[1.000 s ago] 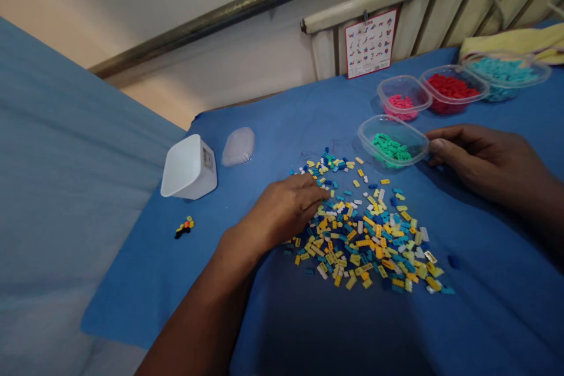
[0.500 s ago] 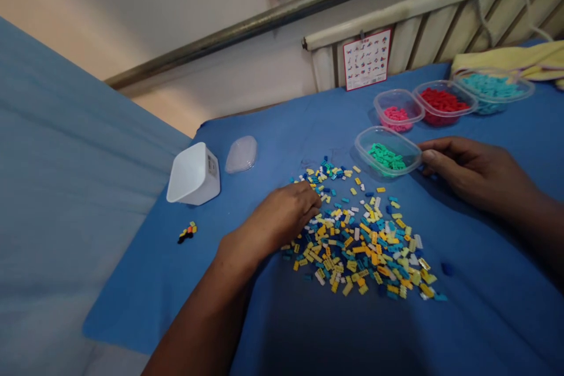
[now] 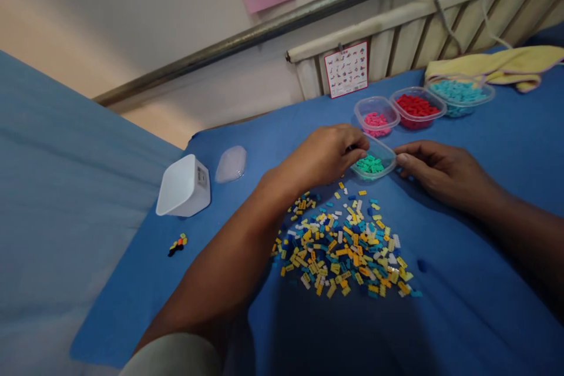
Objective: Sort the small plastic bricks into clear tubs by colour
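Observation:
A pile of small yellow, blue, white and teal bricks (image 3: pixel 343 247) lies on the blue cloth (image 3: pixel 462 305). Beyond it stands a clear tub of green bricks (image 3: pixel 373 163). My left hand (image 3: pixel 324 155) hovers at the tub's left rim, fingers curled together over it; what they pinch, if anything, is hidden. My right hand (image 3: pixel 440 170) rests on the cloth with its thumb and fingers closed against the tub's right rim.
Behind stand clear tubs of pink bricks (image 3: pixel 376 117), red bricks (image 3: pixel 416 107) and teal bricks (image 3: pixel 460 94), with a yellow cloth (image 3: pixel 497 67). At the left are a tipped white box (image 3: pixel 183 187), a clear lid (image 3: pixel 231 163) and a few loose dark and orange bricks (image 3: pixel 177 245). An instruction card (image 3: pixel 346 69) leans on the radiator.
My left hand left the upper edge of the pile and moved up and right to the green tub. My right hand stayed at the tub. The view shifted.

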`<state>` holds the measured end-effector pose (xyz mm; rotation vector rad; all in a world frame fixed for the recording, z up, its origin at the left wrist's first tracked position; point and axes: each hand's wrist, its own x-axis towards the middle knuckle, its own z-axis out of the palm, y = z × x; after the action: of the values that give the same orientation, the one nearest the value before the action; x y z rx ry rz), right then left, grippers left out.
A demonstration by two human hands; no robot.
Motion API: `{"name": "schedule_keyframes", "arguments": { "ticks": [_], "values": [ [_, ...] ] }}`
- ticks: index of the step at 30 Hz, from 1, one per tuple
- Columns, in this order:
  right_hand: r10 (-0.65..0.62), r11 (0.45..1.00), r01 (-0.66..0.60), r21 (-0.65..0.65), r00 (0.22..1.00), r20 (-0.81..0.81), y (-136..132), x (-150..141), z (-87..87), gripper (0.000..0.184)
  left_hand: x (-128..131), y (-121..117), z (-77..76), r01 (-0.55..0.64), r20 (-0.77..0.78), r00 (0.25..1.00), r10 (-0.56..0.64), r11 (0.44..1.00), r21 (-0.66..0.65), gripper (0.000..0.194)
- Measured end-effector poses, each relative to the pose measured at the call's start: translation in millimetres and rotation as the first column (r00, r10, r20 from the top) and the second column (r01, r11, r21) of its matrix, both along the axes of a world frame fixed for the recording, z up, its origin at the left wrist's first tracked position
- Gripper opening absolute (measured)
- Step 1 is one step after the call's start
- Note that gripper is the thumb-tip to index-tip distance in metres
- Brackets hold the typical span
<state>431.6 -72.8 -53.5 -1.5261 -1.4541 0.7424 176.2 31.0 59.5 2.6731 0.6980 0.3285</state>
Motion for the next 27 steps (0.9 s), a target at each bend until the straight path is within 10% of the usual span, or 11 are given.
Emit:
{"name": "schedule_keyframes", "arguments": {
  "ticks": [8, 16, 27],
  "values": [
    [0.026, 1.0, -0.026, -0.006, 0.999, -0.022, 4, 3, -8.9, 0.05, -37, 13, -14.2, -0.209, -0.225, 0.948, 0.224, 0.974, 0.088, 0.022],
    [0.013, 1.0, -0.013, -0.003, 1.0, 0.001, 2, 3, -8.1, 0.051, -86, -21, -29.2, -0.346, -0.23, 0.92, 0.317, 0.933, -0.1, 0.019],
    [0.008, 1.0, -0.008, -0.005, 1.0, -0.012, 3, 2, -8.9, 0.052, -69, -26, -32.9, -0.27, -0.329, 0.909, 0.256, 0.963, 0.006, 0.023]
  ]
}}
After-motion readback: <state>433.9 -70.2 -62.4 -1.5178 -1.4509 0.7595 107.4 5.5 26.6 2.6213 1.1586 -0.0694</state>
